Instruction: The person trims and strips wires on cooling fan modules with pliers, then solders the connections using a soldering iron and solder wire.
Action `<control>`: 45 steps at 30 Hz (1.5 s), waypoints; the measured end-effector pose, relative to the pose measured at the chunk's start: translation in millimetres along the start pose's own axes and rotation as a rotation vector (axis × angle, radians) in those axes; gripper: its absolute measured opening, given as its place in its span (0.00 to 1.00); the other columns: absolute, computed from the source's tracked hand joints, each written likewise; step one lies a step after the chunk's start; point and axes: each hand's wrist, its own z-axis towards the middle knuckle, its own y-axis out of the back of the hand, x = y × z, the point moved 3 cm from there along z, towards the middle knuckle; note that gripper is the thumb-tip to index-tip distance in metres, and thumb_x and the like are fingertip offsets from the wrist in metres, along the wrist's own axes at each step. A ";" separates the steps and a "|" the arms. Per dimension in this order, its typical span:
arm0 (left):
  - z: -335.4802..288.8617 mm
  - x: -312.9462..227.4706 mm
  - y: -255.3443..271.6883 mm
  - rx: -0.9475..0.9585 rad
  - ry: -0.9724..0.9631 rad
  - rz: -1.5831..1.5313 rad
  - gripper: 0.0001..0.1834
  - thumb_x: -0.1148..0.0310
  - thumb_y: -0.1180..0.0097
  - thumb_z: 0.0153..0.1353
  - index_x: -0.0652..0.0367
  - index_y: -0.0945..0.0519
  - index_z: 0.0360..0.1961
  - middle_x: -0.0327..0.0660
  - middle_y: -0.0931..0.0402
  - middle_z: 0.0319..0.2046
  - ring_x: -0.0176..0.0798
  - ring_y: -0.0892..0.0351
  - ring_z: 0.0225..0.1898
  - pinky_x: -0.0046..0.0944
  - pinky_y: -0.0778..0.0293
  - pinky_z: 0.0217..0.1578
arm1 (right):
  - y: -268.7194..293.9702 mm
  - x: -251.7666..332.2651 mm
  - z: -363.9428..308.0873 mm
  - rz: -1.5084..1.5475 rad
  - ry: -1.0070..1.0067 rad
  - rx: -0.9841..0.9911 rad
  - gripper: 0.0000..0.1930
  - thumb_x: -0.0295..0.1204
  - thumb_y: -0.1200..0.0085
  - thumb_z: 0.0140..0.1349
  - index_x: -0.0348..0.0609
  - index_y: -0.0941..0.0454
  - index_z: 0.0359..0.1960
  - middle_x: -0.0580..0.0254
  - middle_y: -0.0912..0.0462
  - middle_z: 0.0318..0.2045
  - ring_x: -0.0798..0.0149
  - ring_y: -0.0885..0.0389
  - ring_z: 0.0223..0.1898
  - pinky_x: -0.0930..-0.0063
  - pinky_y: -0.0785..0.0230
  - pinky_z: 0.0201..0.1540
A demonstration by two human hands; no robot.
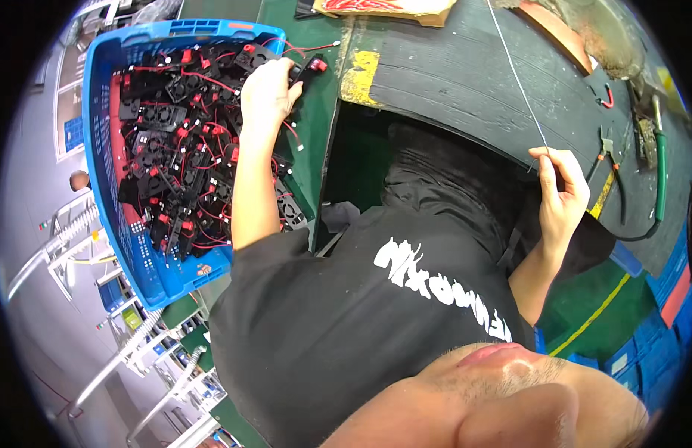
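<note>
My left hand reaches over the right side of a blue plastic crate. Its fingers are closed on a small black fan unit with a red part at its outer end; most of the unit is hidden by the hand. Loose red wires trail close by. Inside the crate lies a jumbled heap of black fan units with red wires and red parts. Off to the right, at the workbench's near edge, my right hand pinches the lower end of a thin pale wire, which stretches upward out of view.
The dark workbench bears a yellow patch, pliers and a green-handled tool with a cable. A cardboard piece lies at the far edge. Blue bins stand at lower right, metal-tube racks at left.
</note>
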 end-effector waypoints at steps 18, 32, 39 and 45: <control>-5.0 -90.5 77.4 -1.080 -0.394 -0.083 0.20 0.72 0.24 0.46 0.54 0.15 0.43 0.34 0.24 0.36 0.41 0.25 0.39 0.41 0.31 0.42 | 7.9 -12.8 -4.7 0.136 -0.094 -0.013 0.06 0.18 0.43 0.68 0.33 0.15 0.42 0.71 0.23 0.30 0.79 0.32 0.29 0.84 0.41 0.33; 71.1 -263.4 37.0 -0.990 -0.911 -0.471 0.14 0.72 0.33 0.49 0.52 0.16 0.39 0.34 0.26 0.38 0.39 0.25 0.39 0.38 0.27 0.37 | 42.4 13.5 -15.2 0.265 -0.155 -0.149 0.07 0.22 0.45 0.70 0.31 0.15 0.36 0.65 0.18 0.28 0.78 0.25 0.26 0.84 0.34 0.30; 131.8 -298.2 40.3 -1.040 -0.950 -0.484 0.19 0.70 0.36 0.47 0.51 0.18 0.44 0.34 0.25 0.40 0.40 0.26 0.41 0.40 0.27 0.42 | 33.1 9.4 -24.0 0.333 -0.195 -0.113 0.06 0.19 0.46 0.70 0.30 0.15 0.38 0.64 0.16 0.29 0.79 0.24 0.26 0.84 0.33 0.29; 140.8 -304.7 47.4 -0.724 -1.003 -0.750 0.18 0.71 0.29 0.47 0.52 0.16 0.42 0.34 0.24 0.36 0.43 0.24 0.39 0.42 0.27 0.43 | 35.6 4.5 -30.3 0.373 -0.212 -0.158 0.06 0.19 0.46 0.70 0.29 0.16 0.40 0.64 0.15 0.31 0.78 0.24 0.26 0.84 0.32 0.29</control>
